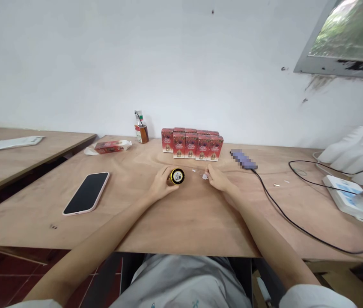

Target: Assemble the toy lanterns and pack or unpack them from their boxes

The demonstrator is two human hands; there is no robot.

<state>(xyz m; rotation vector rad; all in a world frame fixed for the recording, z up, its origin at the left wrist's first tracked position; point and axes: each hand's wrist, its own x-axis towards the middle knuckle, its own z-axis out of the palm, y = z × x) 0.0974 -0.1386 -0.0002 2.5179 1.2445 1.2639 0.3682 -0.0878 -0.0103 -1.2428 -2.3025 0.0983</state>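
Note:
My left hand (160, 185) is wrapped round the side of a small round object (178, 176). Its end faces me, with a black and yellow rim and a pale centre carrying dark parts; I cannot make out its exact kind. To the right, the fingers of my right hand (218, 179) pinch a small whitish, crumpled piece (205, 176) just above or on the tabletop. Behind both hands stand several small red printed boxes (191, 146), upright in close rows.
On the wooden table (188, 222) lie a phone (87, 193), a red box in white wrapping (111, 146) and a purple pixelated item (243, 159) with a black cable. A bottle of amber liquid (141, 133) stands by the wall. A power strip (355, 199) sits at right.

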